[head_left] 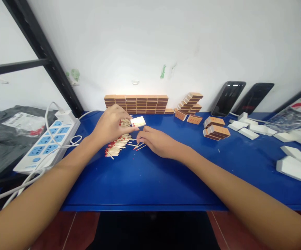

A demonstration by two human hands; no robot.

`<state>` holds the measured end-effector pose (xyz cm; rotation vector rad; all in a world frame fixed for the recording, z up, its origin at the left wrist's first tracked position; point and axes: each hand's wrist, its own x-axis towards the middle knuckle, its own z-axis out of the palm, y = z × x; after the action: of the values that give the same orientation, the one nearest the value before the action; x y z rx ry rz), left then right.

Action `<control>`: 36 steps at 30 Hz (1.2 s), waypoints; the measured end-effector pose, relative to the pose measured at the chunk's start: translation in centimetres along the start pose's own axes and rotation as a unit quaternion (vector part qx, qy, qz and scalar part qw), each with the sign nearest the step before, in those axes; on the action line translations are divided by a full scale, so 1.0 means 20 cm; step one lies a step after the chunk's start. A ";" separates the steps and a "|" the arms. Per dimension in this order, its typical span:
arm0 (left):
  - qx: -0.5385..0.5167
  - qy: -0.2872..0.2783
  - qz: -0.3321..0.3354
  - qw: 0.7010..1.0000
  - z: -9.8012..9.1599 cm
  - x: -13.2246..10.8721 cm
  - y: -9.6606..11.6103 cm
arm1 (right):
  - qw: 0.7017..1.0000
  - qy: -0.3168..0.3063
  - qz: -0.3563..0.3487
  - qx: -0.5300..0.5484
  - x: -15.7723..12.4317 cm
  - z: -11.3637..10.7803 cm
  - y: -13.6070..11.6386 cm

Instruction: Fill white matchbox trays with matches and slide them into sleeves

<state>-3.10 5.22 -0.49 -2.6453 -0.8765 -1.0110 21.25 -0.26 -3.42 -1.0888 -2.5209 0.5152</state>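
Note:
Between its thumb and fingers, my left hand (112, 124) grips a small white matchbox tray (138, 121) with matches in it, above the table. Just right of it and lower, my right hand (157, 141) has its fingers pinched together over a few loose red-tipped matches (140, 146); whether these matches are held or lie on the table is hard to tell. A large heap of matches (116, 147) with red heads lies beneath and beside my left hand, partly hidden by it.
Brown matchboxes (136, 104) stand stacked along the wall, with looser piles (216, 128) to the right. White trays (293, 169) lie scattered at the right near two phones (228, 99). A power strip (48, 142) with cables is on the left of the blue table (150, 184).

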 end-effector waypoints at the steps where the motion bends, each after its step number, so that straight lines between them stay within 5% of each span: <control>1: -0.002 0.001 -0.001 1.000 0.00 0.00 0.00 | 1.000 -0.003 0.005 0.002 -0.01 -0.01 0.00; 13: -0.013 -0.021 -0.018 1.000 0.01 0.00 -0.01 | 0.997 -0.053 0.047 0.018 -0.08 -0.10 -0.07; 25: -0.008 -0.075 -0.008 0.997 0.01 0.00 0.03 | 0.998 -0.028 0.059 0.008 -0.13 -0.16 -0.06; 36: -0.016 -0.080 -0.011 0.997 0.01 0.00 0.02 | 0.997 -0.057 0.040 -0.041 -0.11 -0.06 -0.12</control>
<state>-2.71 4.90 -0.65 -2.7802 -0.9316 -0.8332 21.70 -3.10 -1.65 -1.2272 -2.6267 0.5141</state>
